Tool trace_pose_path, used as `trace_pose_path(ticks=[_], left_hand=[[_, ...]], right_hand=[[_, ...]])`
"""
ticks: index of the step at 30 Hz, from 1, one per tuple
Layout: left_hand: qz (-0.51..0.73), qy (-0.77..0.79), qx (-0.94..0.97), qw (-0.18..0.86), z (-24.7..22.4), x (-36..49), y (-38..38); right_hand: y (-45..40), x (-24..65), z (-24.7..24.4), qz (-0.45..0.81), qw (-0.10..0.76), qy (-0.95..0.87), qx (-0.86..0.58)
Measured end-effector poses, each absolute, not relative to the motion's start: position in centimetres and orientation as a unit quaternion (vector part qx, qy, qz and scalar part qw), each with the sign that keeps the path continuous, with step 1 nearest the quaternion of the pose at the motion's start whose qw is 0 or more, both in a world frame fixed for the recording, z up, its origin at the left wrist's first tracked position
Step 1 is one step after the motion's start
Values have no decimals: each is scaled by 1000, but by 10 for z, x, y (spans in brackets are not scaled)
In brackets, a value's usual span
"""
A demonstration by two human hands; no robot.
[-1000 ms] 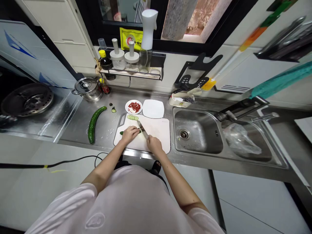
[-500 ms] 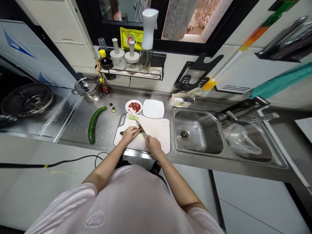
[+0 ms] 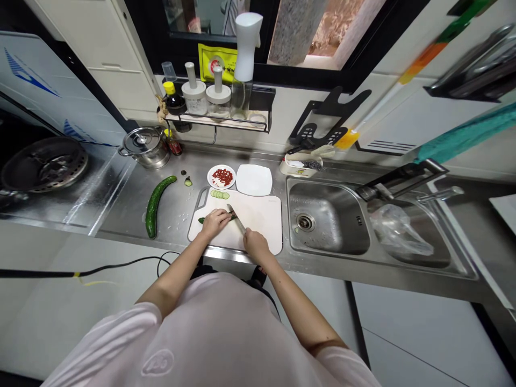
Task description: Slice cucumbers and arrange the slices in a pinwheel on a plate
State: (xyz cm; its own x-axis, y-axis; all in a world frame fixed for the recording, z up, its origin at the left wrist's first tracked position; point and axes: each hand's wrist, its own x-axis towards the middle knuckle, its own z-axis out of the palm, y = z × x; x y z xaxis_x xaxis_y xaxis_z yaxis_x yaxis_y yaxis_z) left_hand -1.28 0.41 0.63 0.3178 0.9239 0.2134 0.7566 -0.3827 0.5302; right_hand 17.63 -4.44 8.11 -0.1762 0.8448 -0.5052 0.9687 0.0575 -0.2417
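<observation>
My left hand (image 3: 216,221) presses a piece of cucumber (image 3: 201,220) against the white cutting board (image 3: 262,215), its fingers closed over most of it. In my right hand (image 3: 255,244) is a kitchen knife (image 3: 236,219), gripped by the handle, with its blade at the right end of that piece. A row of cucumber slices (image 3: 220,194) lies overlapped at the board's upper left. Left of the board, a whole cucumber (image 3: 155,207) rests on the steel counter. Behind the board stand a plate of chopped red pieces (image 3: 213,184) and a white square plate (image 3: 253,180).
To the right is a sink (image 3: 328,215) with a plastic bag (image 3: 401,231) in its second basin. A lidded pot (image 3: 145,148) and a frying pan (image 3: 44,164) are on the left. A shelf (image 3: 226,122) holds jars and bottles. Cucumber scraps (image 3: 188,182) lie near the board.
My right hand and the knife have shifted slightly right and down, the blade moving away from the sliced row. My left hand stays on the cucumber.
</observation>
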Motion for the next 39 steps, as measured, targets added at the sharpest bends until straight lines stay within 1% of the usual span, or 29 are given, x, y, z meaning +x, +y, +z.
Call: trace_pose_path(ticks=[7,18,28,39], left_hand=[[252,523,798,163,5,-13,5],[255,523,798,160,5,-13,6],[282,503,806,131,0,-13,7],[285,499,809,126,-1,-13,8]], right_hand=[[-54,186,83,-274,119,725,621],[-40,173,74,-253,113,731,623],[-28,163,69,-246,89,737,623],[-34,169,67,-261,112,729,623]])
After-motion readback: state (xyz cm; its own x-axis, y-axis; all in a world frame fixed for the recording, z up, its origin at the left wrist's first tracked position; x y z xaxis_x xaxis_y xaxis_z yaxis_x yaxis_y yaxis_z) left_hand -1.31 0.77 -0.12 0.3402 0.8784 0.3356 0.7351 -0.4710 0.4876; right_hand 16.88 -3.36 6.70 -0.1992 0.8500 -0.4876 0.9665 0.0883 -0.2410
